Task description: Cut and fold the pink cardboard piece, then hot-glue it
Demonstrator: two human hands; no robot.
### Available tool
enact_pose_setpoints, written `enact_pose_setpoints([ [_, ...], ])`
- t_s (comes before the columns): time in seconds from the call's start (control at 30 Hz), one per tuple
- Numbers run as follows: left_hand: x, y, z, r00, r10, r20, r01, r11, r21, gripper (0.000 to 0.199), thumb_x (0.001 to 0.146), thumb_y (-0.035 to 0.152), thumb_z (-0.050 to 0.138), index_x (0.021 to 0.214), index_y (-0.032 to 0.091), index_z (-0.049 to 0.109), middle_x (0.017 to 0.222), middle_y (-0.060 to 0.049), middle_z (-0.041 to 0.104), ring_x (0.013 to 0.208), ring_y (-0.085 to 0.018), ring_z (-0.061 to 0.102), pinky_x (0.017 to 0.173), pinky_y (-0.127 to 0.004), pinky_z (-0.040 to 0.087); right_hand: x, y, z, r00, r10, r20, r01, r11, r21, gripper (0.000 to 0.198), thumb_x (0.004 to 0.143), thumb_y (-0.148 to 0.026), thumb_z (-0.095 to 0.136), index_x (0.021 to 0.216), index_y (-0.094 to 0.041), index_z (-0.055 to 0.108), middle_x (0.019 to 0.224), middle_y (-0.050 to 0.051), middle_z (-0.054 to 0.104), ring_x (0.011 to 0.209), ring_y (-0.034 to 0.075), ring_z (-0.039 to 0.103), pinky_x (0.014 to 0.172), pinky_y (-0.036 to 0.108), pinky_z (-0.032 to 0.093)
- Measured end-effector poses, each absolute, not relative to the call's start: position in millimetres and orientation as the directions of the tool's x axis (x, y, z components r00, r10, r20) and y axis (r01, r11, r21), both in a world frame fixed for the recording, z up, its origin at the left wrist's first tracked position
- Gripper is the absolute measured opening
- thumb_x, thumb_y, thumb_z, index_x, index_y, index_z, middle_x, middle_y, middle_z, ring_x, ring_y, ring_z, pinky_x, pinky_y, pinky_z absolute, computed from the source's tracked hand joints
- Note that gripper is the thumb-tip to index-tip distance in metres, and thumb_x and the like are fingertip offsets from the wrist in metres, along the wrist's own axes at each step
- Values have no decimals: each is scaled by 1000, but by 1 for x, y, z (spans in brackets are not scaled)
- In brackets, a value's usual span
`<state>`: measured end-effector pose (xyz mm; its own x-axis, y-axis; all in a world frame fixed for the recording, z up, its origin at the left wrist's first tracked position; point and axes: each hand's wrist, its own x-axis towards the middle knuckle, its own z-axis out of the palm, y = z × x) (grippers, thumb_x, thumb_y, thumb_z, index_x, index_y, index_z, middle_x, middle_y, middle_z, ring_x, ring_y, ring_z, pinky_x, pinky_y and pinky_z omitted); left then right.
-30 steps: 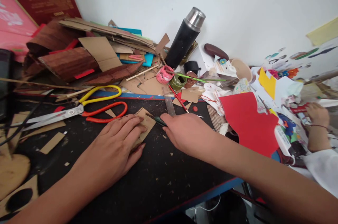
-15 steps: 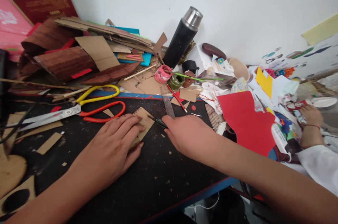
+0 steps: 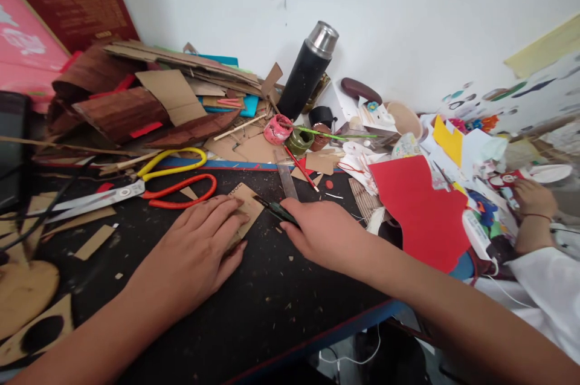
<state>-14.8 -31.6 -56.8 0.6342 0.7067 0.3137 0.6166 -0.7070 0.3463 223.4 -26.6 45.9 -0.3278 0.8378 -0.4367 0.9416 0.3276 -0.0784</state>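
My left hand (image 3: pixel 206 237) rests on the black table, fingers bent over a small piece of cardboard (image 3: pixel 251 202) and pinning it down. Much of that piece is hidden beneath the fingers. From the right, my right hand (image 3: pixel 317 231) grips a dark-handled utility knife (image 3: pixel 277 211). Its tip lies at the cardboard's upper right edge; whether the blade touches it I cannot tell. Just beyond the right hand lies a clear ruler (image 3: pixel 286 178). Large scissors (image 3: pixel 136 187) with one yellow and one red handle lie left of the cardboard.
Cardboard and brown bark-like pieces (image 3: pixel 122 108) are heaped at the back left. A black thermos (image 3: pixel 304 74) stands near open paint jars (image 3: pixel 278 129). Red sheet (image 3: pixel 421 210) lies on the right. Another person's hand (image 3: pixel 534 199) is at the far right. Cardboard scraps (image 3: pixel 94 242) lie left.
The camera view has shifted slightly. The knife has turned a little in my right hand and shows more of its handle. My left hand stays on the cardboard.
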Motion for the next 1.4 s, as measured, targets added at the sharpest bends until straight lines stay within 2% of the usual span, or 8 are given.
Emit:
enact_pose_setpoints([
  [0.13,-14,-33,-54,592,741,317,667,-671,324,34,100,36,58,127,18,68,140,-19,63,138,-42,54,115,-63,45,232,-37,36,-297,886,-357,933,191,-304,29,105,-35,54,127,-18,63,101,10,79,84,24,72,67,31,37],
  [0.23,-15,-34,-51,532,781,329,718,-621,313,40,99,47,61,125,18,71,141,-21,62,133,-45,56,110,-64,48,230,-37,23,-276,904,-327,877,98,-470,22,104,-34,56,119,-21,65,98,6,78,85,21,72,68,28,41],
  [0.4,-17,-33,-49,512,784,351,735,-611,293,51,97,56,62,121,13,73,137,-24,63,125,-45,59,105,-63,51,220,-28,8,-235,873,-428,768,-103,-632,12,104,-32,55,101,-21,59,72,-4,69,52,12,64,56,23,41],
  [0.57,-19,-33,-48,508,762,402,705,-635,314,46,99,55,60,114,13,74,127,-20,70,116,-40,64,101,-59,54,213,-23,2,-292,857,-424,636,-157,-755,10,103,-31,55,98,-22,55,72,-6,65,45,9,61,45,19,40],
  [0.73,-19,-36,-49,567,693,445,563,-721,404,29,99,40,62,114,19,75,123,-12,75,117,-31,67,101,-47,57,213,-18,-6,-314,860,-402,538,-187,-822,11,103,-31,54,96,-23,52,72,-7,63,46,9,61,44,19,42],
  [0.9,-16,-37,-47,634,598,490,426,-799,425,21,102,25,57,111,20,76,115,-9,77,112,-24,69,101,-37,58,216,-18,-7,-326,858,-397,475,-214,-853,9,103,-30,54,97,-23,51,70,-8,59,47,10,60,46,20,45],
  [1.17,-16,-33,-50,581,700,414,583,-714,389,25,101,28,57,112,20,77,125,-12,74,123,-31,65,109,-52,53,218,-25,-5,-326,856,-401,493,-208,-845,10,103,-31,55,98,-22,52,71,-7,60,47,10,59,45,19,43],
  [1.4,-16,-31,-54,610,691,387,583,-723,370,29,102,29,56,120,21,76,131,-12,74,131,-33,62,113,-54,52,229,-29,11,-316,869,-382,703,-56,-709,14,104,-32,55,109,-22,61,76,-4,65,55,12,63,57,23,44],
])
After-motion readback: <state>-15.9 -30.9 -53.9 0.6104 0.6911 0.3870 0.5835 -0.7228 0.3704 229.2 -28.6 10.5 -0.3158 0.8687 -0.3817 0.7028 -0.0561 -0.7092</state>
